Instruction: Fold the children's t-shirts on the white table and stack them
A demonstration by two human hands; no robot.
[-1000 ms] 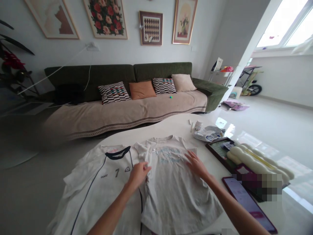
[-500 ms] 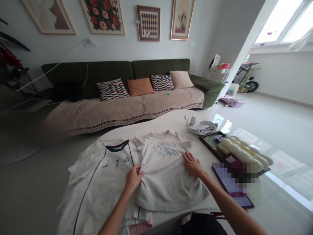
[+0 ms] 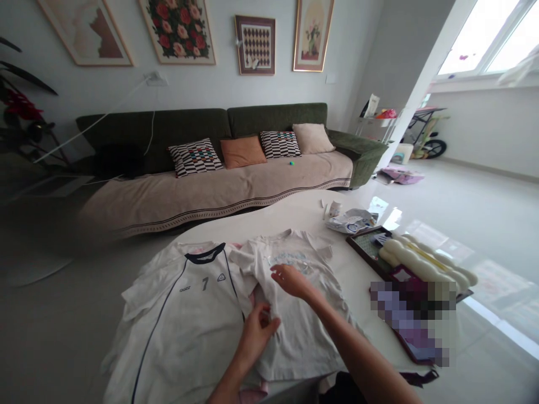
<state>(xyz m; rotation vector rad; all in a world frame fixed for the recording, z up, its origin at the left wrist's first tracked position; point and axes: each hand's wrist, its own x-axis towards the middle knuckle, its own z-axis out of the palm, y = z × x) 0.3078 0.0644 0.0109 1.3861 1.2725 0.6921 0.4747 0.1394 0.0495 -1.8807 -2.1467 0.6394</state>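
A light grey short-sleeved T-shirt with pale blue lettering lies on the white table, its left side rumpled and partly raised. At that side edge, my left hand is closed, thumb and curled fingers on the cloth. My right hand is over the chest print, fingers loosely bent and apart, pointing left, with nothing visible in them. Beside the T-shirt, on the left, a white jersey with a navy collar and a number 7 is spread over other garments. Pink cloth shows under the shirts.
On the right of the white table are a dark-rimmed tray holding a cream wavy object, a crumpled plastic package and a small white container. A partly blurred purple tablet-like object lies nearer. The sofa stands behind.
My right hand has left the T-shirt's right side and moved left over the print. My left hand has shifted right and nearer, with the T-shirt's left side pulled inward and wrinkled.
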